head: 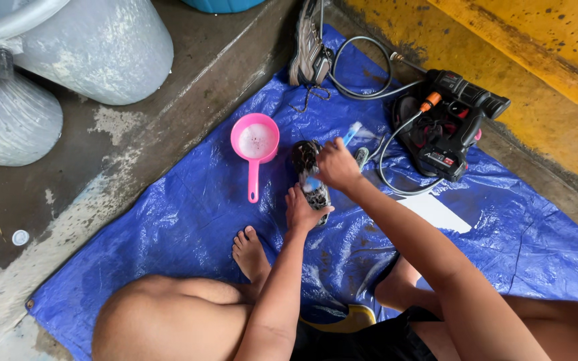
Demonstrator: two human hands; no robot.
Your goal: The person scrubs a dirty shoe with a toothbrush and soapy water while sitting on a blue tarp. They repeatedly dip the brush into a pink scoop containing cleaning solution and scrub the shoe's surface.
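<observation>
Soap foam covers a dark patterned shoe (310,175) that lies on a wet blue plastic tarp (188,220) spread on the floor, a little in front of the seated person's bare foot (250,253). The left hand (304,210) presses on the near end of the shoe, fingers closed over it to keep it steady. The right hand (336,164) is closed around a small brush with a light blue handle (350,134), and the brush meets the shoe near its middle.

The long axis of the shoe runs away from the person, almost straight, with the far end leaning slightly to the left. I cannot tell for sure which end is the toe, because the hands hide much of it.

I think the shoe is light and soft, so it bends under pressure, and the soapy water probably makes it slippery. Holding it firmly at the near end, as the left hand does, seems the safe place.

Just left of the shoe stands a pink plastic scoop with a long handle (255,144), with foamy water inside. To the right lies a black pressure-washer gun with grey hose (453,124). Another grey sports shoe (309,43) rests at the far edge of the tarp.
</observation>
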